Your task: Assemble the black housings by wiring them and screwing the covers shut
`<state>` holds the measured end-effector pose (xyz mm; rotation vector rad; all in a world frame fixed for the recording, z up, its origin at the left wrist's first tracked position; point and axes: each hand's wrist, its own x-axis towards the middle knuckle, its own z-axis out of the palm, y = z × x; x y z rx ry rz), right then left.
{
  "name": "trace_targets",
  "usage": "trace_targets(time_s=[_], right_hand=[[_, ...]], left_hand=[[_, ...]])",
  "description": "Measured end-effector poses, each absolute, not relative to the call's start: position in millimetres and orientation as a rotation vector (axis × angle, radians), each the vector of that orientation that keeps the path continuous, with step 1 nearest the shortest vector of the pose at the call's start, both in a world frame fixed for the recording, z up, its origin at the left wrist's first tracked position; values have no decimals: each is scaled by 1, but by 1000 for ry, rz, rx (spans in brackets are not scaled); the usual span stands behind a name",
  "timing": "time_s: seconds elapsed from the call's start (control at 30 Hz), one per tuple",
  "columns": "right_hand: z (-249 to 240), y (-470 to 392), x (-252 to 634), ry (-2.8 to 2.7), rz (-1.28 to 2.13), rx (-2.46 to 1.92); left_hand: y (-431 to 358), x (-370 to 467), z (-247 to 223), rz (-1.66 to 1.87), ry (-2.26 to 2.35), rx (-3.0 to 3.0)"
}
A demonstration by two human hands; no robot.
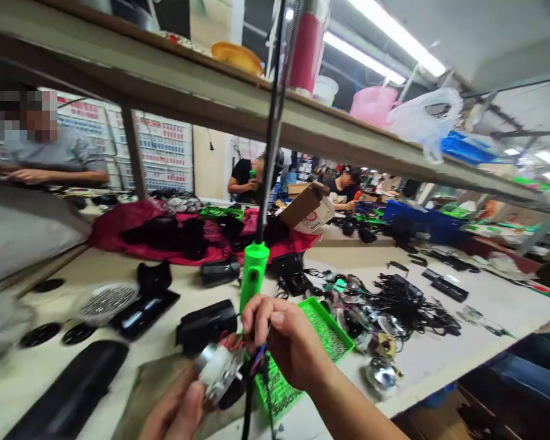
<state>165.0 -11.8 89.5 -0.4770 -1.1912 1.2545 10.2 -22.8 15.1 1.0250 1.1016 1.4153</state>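
Note:
My left hand (176,406) grips a small motor assembly (217,366) with a silver can, white plastic and red wires at its top. My right hand (286,339) is closed in a pinch on thin wires (258,357) just right of the motor; blue and red strands show below the fingertips. Right behind those fingers hangs a green electric screwdriver (253,275), upright on its cord; its tip is hidden. A black cylindrical housing (206,327) lies behind the motor. Below my right hand sits a green tray of small screws (275,391).
Another green tray (348,345) adjoins it. Black cables and parts (403,299) are heaped on the right. A bowl of screws (107,299), black discs (41,335) and a long black shell (73,391) lie left. An overhead shelf (201,91) crosses above; co-workers sit beyond.

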Motion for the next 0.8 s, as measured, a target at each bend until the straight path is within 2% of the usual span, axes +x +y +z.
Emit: trace_targets(time_s=[0.17, 0.3, 0.57, 0.8], right_hand=[[46, 5, 131, -1211, 1277, -670], [31, 3, 123, -1218, 1329, -723], [3, -28, 109, -1269, 1042, -1135], [-5, -54, 93, -1536, 1050, -1250]], left_hand=[[-30, -27, 7, 1307, 1122, 1069], [-32, -45, -4, 1199, 1083, 1057], [-20, -58, -27, 1592, 1206, 828], [-25, -55, -26, 1553, 1138, 641]])
